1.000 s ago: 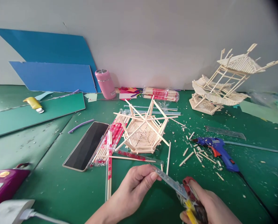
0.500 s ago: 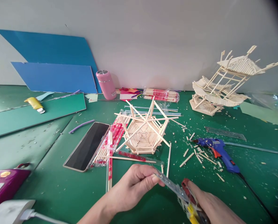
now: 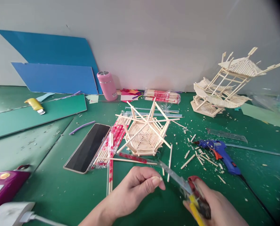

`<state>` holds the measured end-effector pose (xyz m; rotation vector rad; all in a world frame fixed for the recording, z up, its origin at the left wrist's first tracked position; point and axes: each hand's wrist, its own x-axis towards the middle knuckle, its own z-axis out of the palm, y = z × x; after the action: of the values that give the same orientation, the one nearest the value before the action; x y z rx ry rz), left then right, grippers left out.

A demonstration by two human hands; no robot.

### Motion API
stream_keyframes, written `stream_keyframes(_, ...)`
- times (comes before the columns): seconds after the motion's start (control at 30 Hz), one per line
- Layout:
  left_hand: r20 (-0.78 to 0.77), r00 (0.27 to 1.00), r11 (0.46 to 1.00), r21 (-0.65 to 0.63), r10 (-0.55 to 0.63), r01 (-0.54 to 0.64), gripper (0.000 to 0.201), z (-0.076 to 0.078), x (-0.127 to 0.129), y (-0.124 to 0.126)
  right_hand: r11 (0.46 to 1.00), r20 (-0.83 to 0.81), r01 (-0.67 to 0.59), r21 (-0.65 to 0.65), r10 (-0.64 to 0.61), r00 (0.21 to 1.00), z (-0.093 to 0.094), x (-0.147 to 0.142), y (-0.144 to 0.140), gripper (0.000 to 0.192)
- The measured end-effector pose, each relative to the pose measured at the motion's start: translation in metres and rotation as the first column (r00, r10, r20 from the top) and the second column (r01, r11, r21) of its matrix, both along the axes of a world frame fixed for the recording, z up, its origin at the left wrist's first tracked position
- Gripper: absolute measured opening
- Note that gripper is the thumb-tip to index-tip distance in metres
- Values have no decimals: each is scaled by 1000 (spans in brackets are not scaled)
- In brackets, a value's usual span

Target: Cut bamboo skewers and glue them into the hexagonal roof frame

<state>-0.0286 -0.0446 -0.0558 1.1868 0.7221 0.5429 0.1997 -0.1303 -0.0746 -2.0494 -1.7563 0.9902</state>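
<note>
My left hand (image 3: 142, 186) is closed in front of the stick model, thumb pressed to the curled forefinger; anything pinched there is hidden. In my right hand (image 3: 215, 201) is a hand tool with red and yellow handles (image 3: 194, 207), its exact kind unclear. A long pale grey, blade-like strip (image 3: 175, 175) extends from it toward the upper left, with clear wisps clinging near the handles. Just beyond both hands stands a hexagonal wooden-stick frame (image 3: 144, 138), its top sticks crossing and slanting outward. Loose sticks (image 3: 170, 161) lie by its right front.
A blue glue gun (image 3: 221, 153) lies at right among stick offcuts (image 3: 206, 158). Behind it leans a tiered stick pagoda (image 3: 224, 88). At left are a phone (image 3: 88, 149), bagged red-printed sticks (image 3: 116, 135) and a yellow cutter (image 3: 35, 105). A pink flask (image 3: 107, 86) stands behind.
My left fingers have come off the strip's end, leaving a gap. The tool in my right hand has shifted slightly right, and its yellow handle now shows more.
</note>
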Motion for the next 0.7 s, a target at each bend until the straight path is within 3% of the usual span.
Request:
stream_keyframes(0.13,62,996,995,-82,69,-64,29,-3,2,0,1000,186,14,8,-15,982,1,20,8,21)
stream_keyframes(0.33,121,983,975,-189,138,-114,27,-7,8,0,999,450,8,-51,16,893,-10,43,8,27)
stream_keyframes(0.47,77,976,953,-245,201,-177,27,-5,13,0,992,483,-121,36,88,871,-19,53,3,29)
stream_keyframes(0.57,-14,972,940,-254,233,-229,31,-4,16,-1,965,547,-231,126,126,827,-23,65,-3,47)
stream_keyframes(0.63,-66,969,942,-223,240,-249,32,-2,18,-1,943,603,-285,172,128,787,-19,72,-5,54)
stream_keyframes(0.7,-113,965,959,-134,237,-251,32,0,19,-3,919,633,-319,233,106,767,-7,73,-3,50)
